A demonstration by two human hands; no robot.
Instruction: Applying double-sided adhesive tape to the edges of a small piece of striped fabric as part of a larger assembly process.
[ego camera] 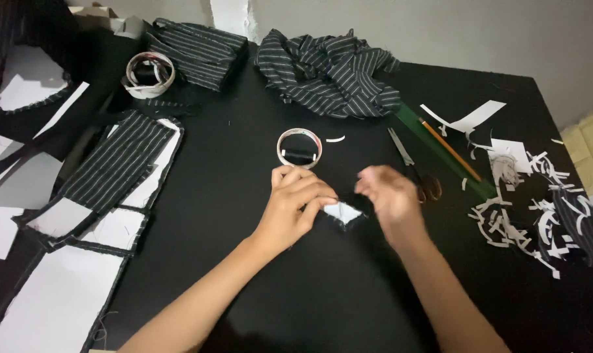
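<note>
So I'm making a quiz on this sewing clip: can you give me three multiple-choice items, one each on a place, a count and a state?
1. Where are the scissors?
A. beyond the right hand
B. on the striped pile
C. by the left elbow

2. How many tape rolls are there?
A. one
B. two
C. four

3. The small white piece is:
A. lying untouched
B. pinched by the left hand
C. under the ruler

Answers: 1 A, their blades show just past that hand. 2 B, the near roll and the far roll. 3 B, the left fingers grip its edge.
</note>
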